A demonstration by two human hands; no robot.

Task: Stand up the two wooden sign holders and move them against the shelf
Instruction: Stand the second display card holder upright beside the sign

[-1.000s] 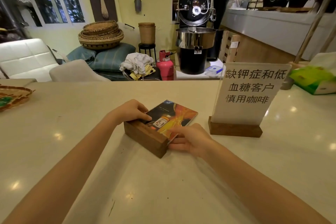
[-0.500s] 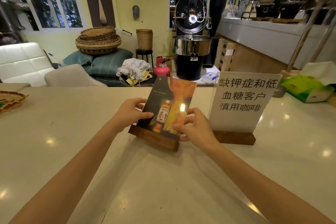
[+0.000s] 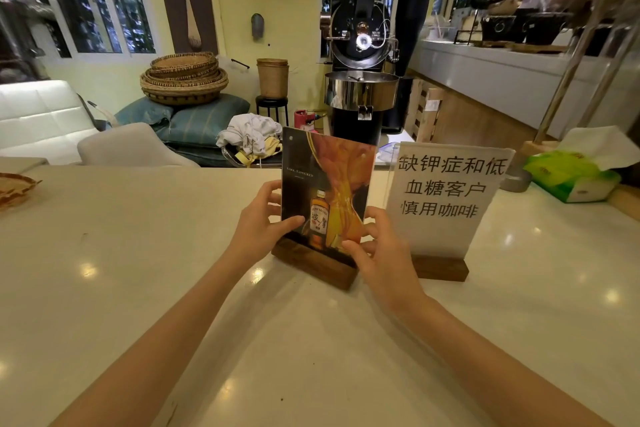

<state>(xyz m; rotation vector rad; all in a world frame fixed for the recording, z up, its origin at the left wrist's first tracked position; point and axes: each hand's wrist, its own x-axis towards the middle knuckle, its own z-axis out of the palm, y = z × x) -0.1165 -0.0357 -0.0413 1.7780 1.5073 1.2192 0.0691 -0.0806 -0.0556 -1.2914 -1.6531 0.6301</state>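
A sign holder with a whisky picture (image 3: pixel 329 180) stands upright on its dark wooden base (image 3: pixel 317 265) in the middle of the white counter (image 3: pixel 138 270). My left hand (image 3: pixel 258 229) grips its left edge, thumb on the front. My right hand (image 3: pixel 377 246) holds its lower right edge. Just to the right a second sign holder with black Chinese characters (image 3: pixel 446 191) stands upright on its own wooden base (image 3: pixel 440 269), touched by neither hand.
A green tissue pack (image 3: pixel 571 177) lies at the far right beside slanted wooden shelf posts (image 3: pixel 571 69). A woven tray (image 3: pixel 15 185) sits at the counter's left edge. Beyond the counter are a chair, cushions, baskets and a black coffee roaster (image 3: pixel 362 45).
The whisky sign holder lay flat on the counter one second ago. Both hands have tipped it up, and it now stands fully upright, a little closer to the white sign.
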